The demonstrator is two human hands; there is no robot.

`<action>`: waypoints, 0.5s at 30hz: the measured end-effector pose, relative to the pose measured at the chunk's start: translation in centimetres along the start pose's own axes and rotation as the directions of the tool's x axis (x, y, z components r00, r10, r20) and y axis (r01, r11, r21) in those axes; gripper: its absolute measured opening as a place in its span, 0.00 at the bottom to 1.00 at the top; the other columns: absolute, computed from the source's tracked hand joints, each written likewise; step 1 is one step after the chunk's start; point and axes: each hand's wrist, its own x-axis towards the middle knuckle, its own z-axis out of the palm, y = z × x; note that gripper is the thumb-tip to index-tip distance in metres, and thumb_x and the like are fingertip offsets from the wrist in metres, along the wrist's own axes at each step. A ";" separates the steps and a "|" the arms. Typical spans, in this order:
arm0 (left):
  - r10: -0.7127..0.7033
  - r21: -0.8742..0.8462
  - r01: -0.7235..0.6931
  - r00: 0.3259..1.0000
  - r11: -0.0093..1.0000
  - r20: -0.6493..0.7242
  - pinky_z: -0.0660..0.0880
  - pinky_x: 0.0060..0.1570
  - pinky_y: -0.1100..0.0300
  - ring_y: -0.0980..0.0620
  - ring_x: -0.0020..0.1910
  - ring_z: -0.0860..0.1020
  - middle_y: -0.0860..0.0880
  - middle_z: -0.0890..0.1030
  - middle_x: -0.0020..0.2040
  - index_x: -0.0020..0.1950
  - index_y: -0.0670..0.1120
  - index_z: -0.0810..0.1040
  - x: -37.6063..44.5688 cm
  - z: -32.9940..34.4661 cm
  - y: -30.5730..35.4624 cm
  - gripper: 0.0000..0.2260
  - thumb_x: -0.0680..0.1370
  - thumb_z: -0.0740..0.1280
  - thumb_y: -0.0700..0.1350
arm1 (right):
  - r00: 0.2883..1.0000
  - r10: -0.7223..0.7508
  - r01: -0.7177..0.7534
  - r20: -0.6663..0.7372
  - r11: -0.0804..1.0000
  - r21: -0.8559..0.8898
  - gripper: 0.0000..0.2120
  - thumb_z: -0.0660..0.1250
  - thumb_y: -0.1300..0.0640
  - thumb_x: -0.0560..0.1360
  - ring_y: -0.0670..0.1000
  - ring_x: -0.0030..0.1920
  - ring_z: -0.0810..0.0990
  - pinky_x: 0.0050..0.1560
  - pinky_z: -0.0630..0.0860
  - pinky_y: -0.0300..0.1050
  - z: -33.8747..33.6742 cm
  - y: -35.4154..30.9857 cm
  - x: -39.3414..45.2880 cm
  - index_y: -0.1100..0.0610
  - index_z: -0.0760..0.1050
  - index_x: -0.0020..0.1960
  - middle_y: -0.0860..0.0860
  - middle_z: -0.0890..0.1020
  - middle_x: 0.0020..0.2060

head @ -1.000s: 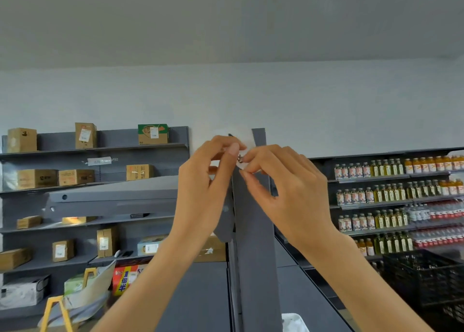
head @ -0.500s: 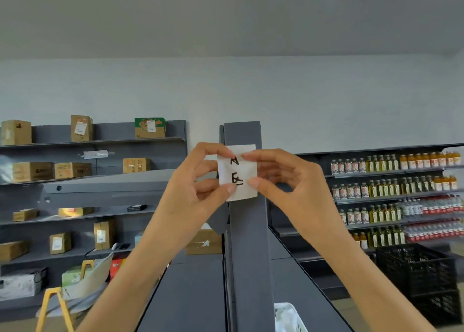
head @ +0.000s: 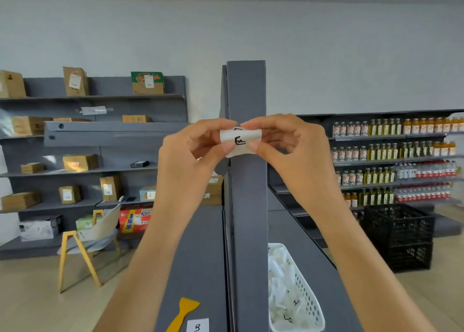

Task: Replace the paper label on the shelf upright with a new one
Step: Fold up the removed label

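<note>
Head camera: two bare hands meet in front of a grey shelf upright, holding a small white paper label between them. The left hand pinches the label's left edge between thumb and forefinger; the right hand pinches its right edge the same way, the other fingers loosely curled. The label curls over at its top, bears black handwritten marks, and sits across the face of the upright, well below that post's top end; whether it touches the metal cannot be told.

Below the hands and left of the upright, a yellow scraper lies on the grey shelf top, with a second white label just beside its handle at the frame's lower edge. Right of the upright, close against it, a white plastic basket holds crumpled white papers, some with black marks.

Farther left of the upright, grey wall shelving carries cardboard boxes, and a chair with yellow legs stands on the floor before it. Farther right of the upright, rows of bottles fill another grey rack, with black crates stacked on the floor in front.
</note>
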 end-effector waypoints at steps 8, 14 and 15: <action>0.076 0.230 -0.056 0.994 0.972 -0.083 0.77 0.51 0.58 0.61 0.51 0.76 0.55 0.76 0.50 0.45 0.51 0.82 -2.8 0.8 -0.9 0.02 0.75 0.72 0.44 | 0.999 0.007 -0.013 -0.039 0.987 -0.157 0.05 0.72 0.56 0.75 0.45 0.55 0.77 0.57 0.76 0.45 0.4 0.4 -2.6 0.47 0.84 0.48 0.45 0.79 0.51; -0.026 0.241 0.027 1.000 0.970 -0.005 0.73 0.38 0.71 0.59 0.40 0.81 0.58 0.83 0.37 0.43 0.51 0.78 -5.3 1.2 -0.9 0.04 0.78 0.69 0.47 | 0.999 0.012 -0.019 -0.049 0.989 -0.149 0.05 0.71 0.62 0.76 0.45 0.47 0.82 0.52 0.78 0.41 1.4 1.0 -5.4 0.53 0.83 0.48 0.45 0.84 0.42; -0.039 0.227 0.041 0.999 0.973 -0.014 0.71 0.35 0.73 0.61 0.37 0.81 0.59 0.83 0.35 0.42 0.51 0.77 -5.8 1.3 -1.0 0.05 0.78 0.69 0.46 | 0.998 0.006 -0.016 -0.067 0.989 -0.144 0.07 0.72 0.64 0.75 0.46 0.46 0.82 0.50 0.77 0.36 1.7 1.2 -5.9 0.54 0.83 0.48 0.45 0.85 0.42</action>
